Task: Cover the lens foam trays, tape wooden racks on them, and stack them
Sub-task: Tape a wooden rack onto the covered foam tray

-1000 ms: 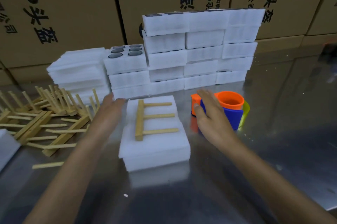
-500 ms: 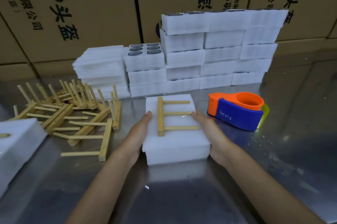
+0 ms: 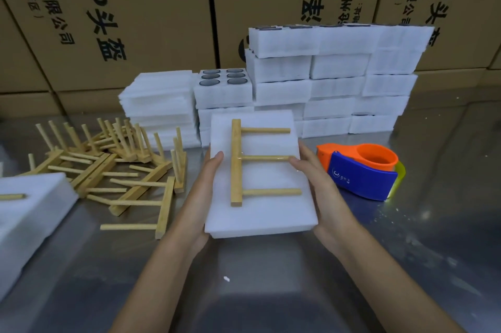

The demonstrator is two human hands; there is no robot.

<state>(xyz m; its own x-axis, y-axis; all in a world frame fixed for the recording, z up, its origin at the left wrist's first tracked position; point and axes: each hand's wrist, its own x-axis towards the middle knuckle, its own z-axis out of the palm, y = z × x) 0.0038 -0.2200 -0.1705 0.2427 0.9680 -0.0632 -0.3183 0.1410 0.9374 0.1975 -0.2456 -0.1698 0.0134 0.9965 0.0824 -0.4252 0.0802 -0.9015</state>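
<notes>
Steel worktop, wall of printed cardboard cartons behind it, and everything you need sits around that orange-and-blue tape dispenser.

You've got the covered foam tray just left of the dispenser, gripped from both sides: your left hand wraps its left edge with the thumb up on top, your right hand wraps the right edge with the thumb resting on the tip of the middle peg. It looks tipped up off the table, near edge raised, though I can't swear how much clearance there is. The three-peg wooden rack lies flat on the cover, and there's a shiny strip of clear tape across the middle peg, so the taping on this one looks done to me.

So I'd call this the stacking step. A finished-looking tray with a rack end showing sits far left of the dispenser, at the frame edge, which is probably where this one goes. Behind the dispenser is the stack of uncovered lens trays, one showing its six lenses, with a pile of foam cover sheets left of that. The loose racks lie heaped further left.

Next move needs a level carry over that rack heap, both hands keeping hold, then squaring the edges as you set it down. With only one strip seen, the rack could slip.
</notes>
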